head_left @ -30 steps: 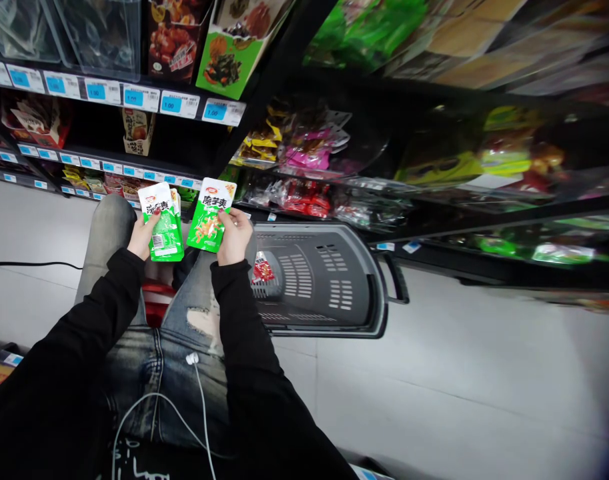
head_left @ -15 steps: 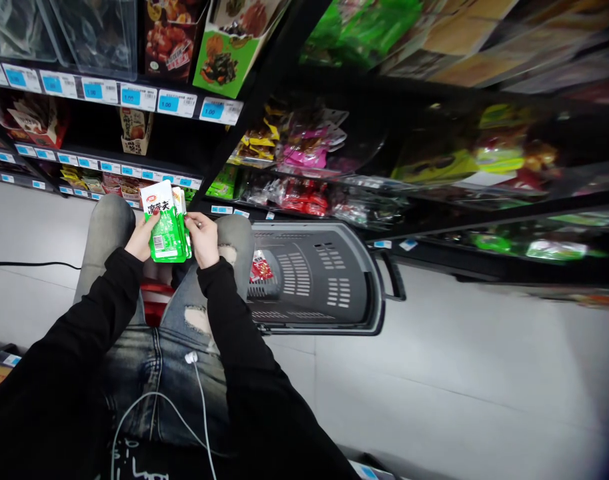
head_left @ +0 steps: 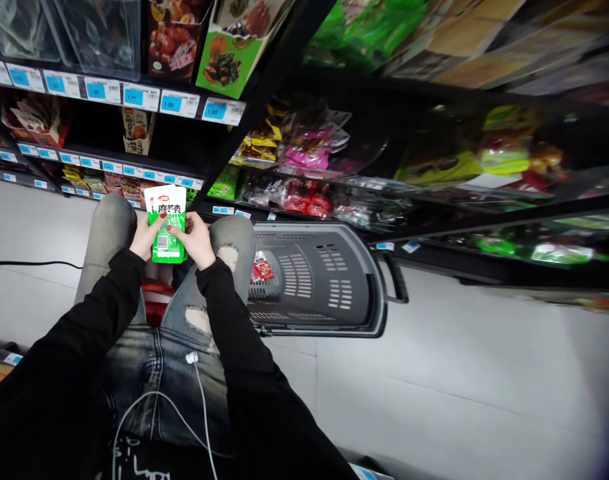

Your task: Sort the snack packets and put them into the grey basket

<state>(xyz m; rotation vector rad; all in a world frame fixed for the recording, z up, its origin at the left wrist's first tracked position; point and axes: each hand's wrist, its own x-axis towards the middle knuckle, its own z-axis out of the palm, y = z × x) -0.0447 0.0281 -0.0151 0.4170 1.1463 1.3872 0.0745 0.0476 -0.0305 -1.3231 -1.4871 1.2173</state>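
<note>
I crouch in front of store shelves, knees in torn jeans. Both hands hold a stack of green-and-white snack packets [head_left: 169,223] between my knees. My left hand [head_left: 147,237] grips the stack's left edge, thumb on the front. My right hand [head_left: 197,237] closes on its right edge, fingers curled over the face. A grey shopping basket [head_left: 364,280] sits on the floor to my right, with a red packet [head_left: 262,269] inside it.
Black shelves [head_left: 149,127] with blue price tags and snack packages run across the top and right. A red object [head_left: 157,303] lies under my knees. A white earphone cable [head_left: 199,400] hangs down my front. A black cable [head_left: 29,265] crosses the pale floor at left.
A second ago each hand held its own packet, apart. My right hand brought its packet left onto the left hand's packets, and both hands now grip one stack.
</note>
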